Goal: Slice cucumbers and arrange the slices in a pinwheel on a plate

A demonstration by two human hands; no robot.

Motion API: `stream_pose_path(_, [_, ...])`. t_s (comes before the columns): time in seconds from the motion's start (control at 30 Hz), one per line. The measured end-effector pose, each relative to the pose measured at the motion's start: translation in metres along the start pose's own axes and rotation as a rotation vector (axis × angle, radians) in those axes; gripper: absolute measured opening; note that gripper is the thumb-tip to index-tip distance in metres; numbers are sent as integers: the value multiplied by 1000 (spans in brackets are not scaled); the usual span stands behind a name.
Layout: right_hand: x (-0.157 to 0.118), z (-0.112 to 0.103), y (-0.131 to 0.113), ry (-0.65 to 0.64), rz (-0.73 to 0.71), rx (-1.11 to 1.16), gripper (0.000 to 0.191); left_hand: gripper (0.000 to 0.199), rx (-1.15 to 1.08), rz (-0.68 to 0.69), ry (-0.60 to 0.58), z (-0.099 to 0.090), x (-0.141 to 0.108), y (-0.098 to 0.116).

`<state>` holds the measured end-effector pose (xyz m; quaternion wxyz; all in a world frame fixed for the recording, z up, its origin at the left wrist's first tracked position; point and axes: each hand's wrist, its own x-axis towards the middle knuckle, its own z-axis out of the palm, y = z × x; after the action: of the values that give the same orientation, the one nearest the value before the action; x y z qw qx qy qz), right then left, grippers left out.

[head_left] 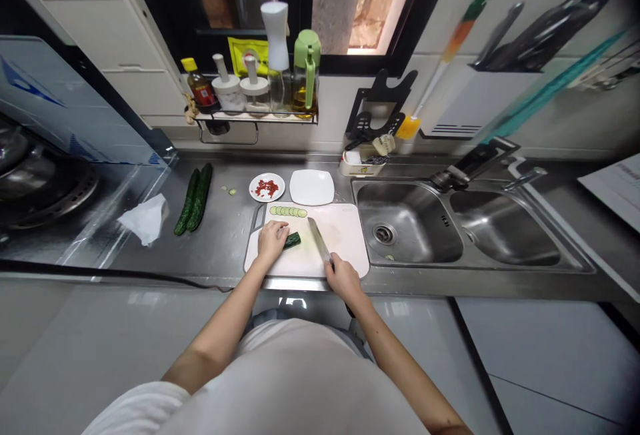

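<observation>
On the white cutting board [345, 231], my left hand [271, 241] has its fingers closed over a piece of cucumber [293, 240]; only the piece's right end shows beyond them. My right hand [344, 276] grips the handle of a knife [319, 237], its blade pointing away from me and lying over the board, a little right of the cucumber and apart from it. A row of overlapping cucumber slices [288, 211] lies along the board's far edge. Just behind the board are a round plate of chopped red pieces [267, 188] and a white square plate [311, 187].
Two whole cucumbers [195, 199] and a crumpled white cloth or tissue [145, 219] lie left on the steel counter. A double sink [410, 221] is at right. Above hangs a rack [257, 117] with seasoning jars and bottles. A stove burner [55, 185] stands far left.
</observation>
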<state>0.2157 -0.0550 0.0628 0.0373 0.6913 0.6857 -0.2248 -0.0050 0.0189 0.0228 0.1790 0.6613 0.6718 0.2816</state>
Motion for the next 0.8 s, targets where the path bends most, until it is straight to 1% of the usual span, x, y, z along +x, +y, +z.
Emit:
stream_pose_path(0.13, [0, -6, -9, -11, -10, -7, 30, 25, 35, 50, -17, -2, -18, 1])
stream_pose_path(0.27, [0, -11, -18, -40, -17, -17, 30, 25, 37, 102, -11, 0, -24, 0])
stream_pose_path(0.6, [0, -11, -33, -55, -44, 12, 31, 20, 37, 278, 36, 11, -25, -4])
stream_pose_path(0.8, [2, -10, -40, -65, -54, 11, 30, 21, 17, 333, 45, 18, -23, -6])
